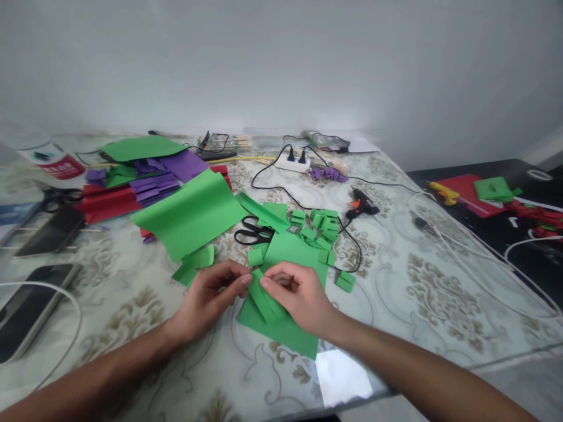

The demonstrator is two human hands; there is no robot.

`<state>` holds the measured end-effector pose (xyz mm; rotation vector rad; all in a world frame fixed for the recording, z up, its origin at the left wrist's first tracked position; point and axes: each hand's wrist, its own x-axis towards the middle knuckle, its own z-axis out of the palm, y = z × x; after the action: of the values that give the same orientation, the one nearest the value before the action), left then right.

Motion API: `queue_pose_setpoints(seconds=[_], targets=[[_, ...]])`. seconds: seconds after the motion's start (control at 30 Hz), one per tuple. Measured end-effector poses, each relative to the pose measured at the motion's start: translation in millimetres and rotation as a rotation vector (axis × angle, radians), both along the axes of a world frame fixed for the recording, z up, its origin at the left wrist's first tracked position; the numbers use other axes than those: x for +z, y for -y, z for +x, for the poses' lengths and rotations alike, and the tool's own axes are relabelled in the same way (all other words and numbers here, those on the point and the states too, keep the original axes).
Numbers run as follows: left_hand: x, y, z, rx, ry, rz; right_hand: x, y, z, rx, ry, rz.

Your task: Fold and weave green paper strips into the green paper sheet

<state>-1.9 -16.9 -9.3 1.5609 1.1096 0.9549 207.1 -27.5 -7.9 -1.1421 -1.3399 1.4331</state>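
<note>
A folded strip of green paper [263,302] is pinched at its far end between my two hands. My left hand [211,296] grips its left edge with thumb and forefinger. From the other side, my right hand [301,293] closes on the same strip, its lower fingers curled out of sight. Beneath lies a flat green sheet [290,249]. Black-handled scissors [254,231] rest just beyond my hands, their blades covered by paper. Several small folded green pieces [323,225] are heaped to the right, and a larger curled green sheet [197,211] lies to the left.
A black glue gun [364,204] and its cable lie right of the heap. Behind stands a white power strip [292,163] with two plugs. Red and purple papers [153,187] are piled at the left, near phones [33,305]. A white cable [475,252] crosses the right side.
</note>
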Motion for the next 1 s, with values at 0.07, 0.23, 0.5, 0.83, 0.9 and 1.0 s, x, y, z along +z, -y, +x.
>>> queue_pose_setpoints(seconds=[0.07, 0.23, 0.5, 0.83, 0.9, 1.0], targets=[[0.0, -0.2, 0.2, 0.000, 0.003, 0.001, -0.5, -0.1, 0.1, 0.003, -0.006, -0.007], [-2.5, -0.4, -0.2, -0.005, 0.006, 0.005, -1.6, -1.0, -0.1, 0.015, -0.031, -0.016], [-1.7, 0.1, -0.2, 0.007, -0.005, -0.002, -1.2, -2.4, -0.2, 0.014, -0.042, -0.037], [-2.4, 0.9, 4.6, 0.121, 0.073, 0.013, -2.9, -2.6, -0.8, 0.001, -0.038, -0.052], [-2.8, 0.9, 4.6, 0.119, 0.084, 0.021, -2.8, -2.7, -1.0, -0.002, -0.045, -0.049], [-2.6, 1.2, 4.6, 0.108, 0.104, 0.028, -2.0, -3.0, -1.1, -0.004, -0.057, -0.043]])
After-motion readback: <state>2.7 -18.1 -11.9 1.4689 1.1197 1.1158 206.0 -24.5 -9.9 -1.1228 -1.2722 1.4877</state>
